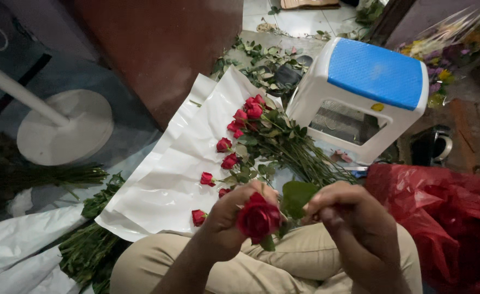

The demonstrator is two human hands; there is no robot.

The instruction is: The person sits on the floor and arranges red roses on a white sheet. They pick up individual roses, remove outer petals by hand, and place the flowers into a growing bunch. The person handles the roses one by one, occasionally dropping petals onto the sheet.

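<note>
Left hand [234,215]: closed around the stem just beneath the bloom of a single red rose [258,218], the flower head sitting at the thumb side of the fist and facing the camera. Grip is narrow, fingers wrapped.

Right hand [340,209]: fingers curled in tight, pinching at the same stem just beside the left hand. A broad green leaf [297,196] stands up between the two hands, touching the right fingertips. Whether the right hand grips the leaf stalk or the stem itself cannot be told.

Both hands are held above the person's lap, over beige trousers [300,256].

Beyond the left hand, on the floor, lies a sheet of white paper [169,174]. A row of cut red roses [240,130] rests on it, blooms on the paper, stems and foliage running back toward the right hand.

Beyond the right hand stands a white plastic stool [359,92] with a blue top; the rose stems end near its foot. Just outboard of the right hand sits a red plastic bag [447,218].

Well outboard of the left hand: a white round fan base [65,128] with its pole, and bundles of green stems [87,250] on the floor close to the left knee. Loose leaf trimmings [261,60] lie on the floor past the paper. Wrapped mixed flowers [447,49] show at the far right corner.
</note>
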